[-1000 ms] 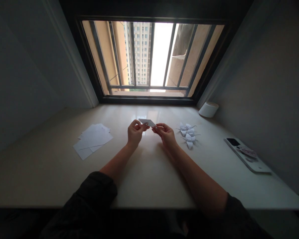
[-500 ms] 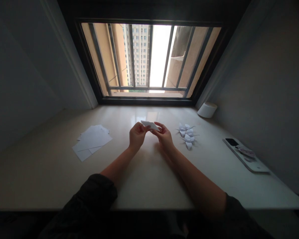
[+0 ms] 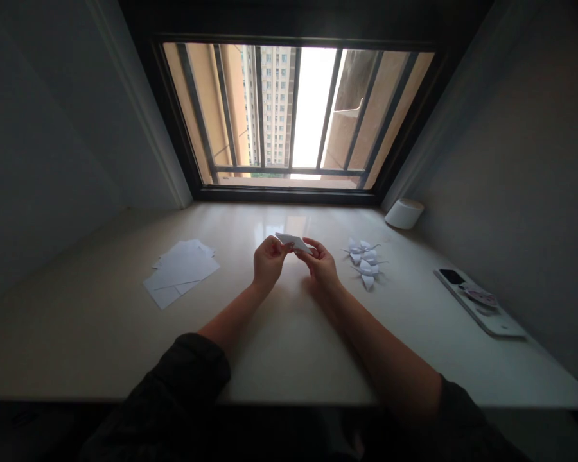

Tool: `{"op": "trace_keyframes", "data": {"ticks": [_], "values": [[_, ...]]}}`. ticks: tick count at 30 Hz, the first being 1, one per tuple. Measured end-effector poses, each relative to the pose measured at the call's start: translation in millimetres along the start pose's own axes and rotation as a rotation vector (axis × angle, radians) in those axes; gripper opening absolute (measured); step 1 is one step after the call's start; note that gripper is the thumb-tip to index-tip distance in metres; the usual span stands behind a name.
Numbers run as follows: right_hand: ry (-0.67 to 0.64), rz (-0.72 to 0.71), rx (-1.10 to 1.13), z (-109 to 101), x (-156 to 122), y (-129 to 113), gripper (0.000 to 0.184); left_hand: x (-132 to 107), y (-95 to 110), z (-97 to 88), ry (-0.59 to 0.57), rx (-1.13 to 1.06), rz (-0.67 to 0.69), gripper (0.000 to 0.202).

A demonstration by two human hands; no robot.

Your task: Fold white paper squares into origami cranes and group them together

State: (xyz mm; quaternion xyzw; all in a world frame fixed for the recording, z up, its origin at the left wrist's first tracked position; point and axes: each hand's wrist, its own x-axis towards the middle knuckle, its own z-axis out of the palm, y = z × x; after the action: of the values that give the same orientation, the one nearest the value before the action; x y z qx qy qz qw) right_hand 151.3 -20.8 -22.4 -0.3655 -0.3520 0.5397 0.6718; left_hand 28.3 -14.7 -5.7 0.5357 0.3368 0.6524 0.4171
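Note:
A small folded piece of white paper (image 3: pixel 293 242) is held above the pale table (image 3: pixel 279 346), roughly at its middle. My left hand (image 3: pixel 268 263) pinches the paper's left end with closed fingers. My right hand (image 3: pixel 322 263) pinches its right end, fingers closed too. Both forearms reach in from the near edge, with dark sleeves pushed up. The paper's underside is hidden by my fingers.
A loose pile of white sheets (image 3: pixel 180 271) lies to the left. Several folded white paper figures (image 3: pixel 365 260) sit right of my hands. A white round container (image 3: pixel 403 213) stands by the barred window (image 3: pixel 296 112). A phone on a flat white tray (image 3: pixel 479 298) lies at the right wall.
My two hands have drawn closer together on the folded paper. The view has shifted slightly; nothing else on the table moved.

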Motion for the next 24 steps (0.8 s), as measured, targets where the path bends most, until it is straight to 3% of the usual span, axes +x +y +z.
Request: {"op": "trace_keyframes", "data": {"ticks": [15, 20, 24], "values": [[-0.162, 0.089, 0.006, -1.6, -1.9, -1.7, 0.046, 9.7, -5.2, -6.3, 0.081, -0.014, -0.036, 0.043], [-0.315, -0.057, -0.224, -4.2, -4.0, -9.2, 0.050, 13.4, -3.5, -14.0, 0.103, 0.192, 0.006, 0.040], [-0.270, -0.176, -0.345, -7.5, -2.8, -8.0, 0.046, 15.1, -0.4, -20.1, 0.011, 0.426, -0.010, 0.034]]}}
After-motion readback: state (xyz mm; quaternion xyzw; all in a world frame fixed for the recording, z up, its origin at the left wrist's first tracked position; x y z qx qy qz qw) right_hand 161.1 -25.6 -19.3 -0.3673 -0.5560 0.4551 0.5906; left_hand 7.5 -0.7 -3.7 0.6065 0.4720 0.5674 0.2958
